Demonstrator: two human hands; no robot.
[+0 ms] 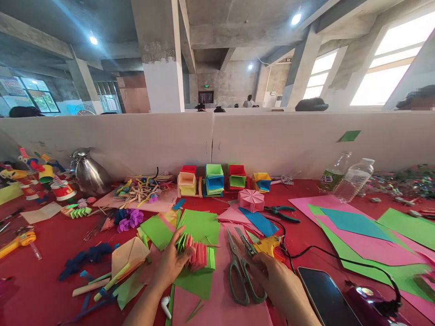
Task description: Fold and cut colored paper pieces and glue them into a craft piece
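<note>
My left hand [175, 258] pinches an accordion-folded paper strip [199, 255] in pink and green, held above green paper sheets [200, 224]. My right hand [272, 276] has its fingers curled at the near end of a grey utility knife [246, 241], whose other end points away from me. Right beside those fingers lies a yellow hot glue gun [270, 246], partly hidden by the hand. Grey-handled scissors [239, 269] lie just left of my right hand, on a pink sheet [220, 303].
Folded paper boxes [214, 181] stand along the white partition [272, 140], near pliers [282, 212]. A phone [328, 296] and a black cord [326, 249] lie at right. Bottles [356, 179] and a metal jug [89, 172] stand farther back. An earbud [166, 307] lies near my left wrist.
</note>
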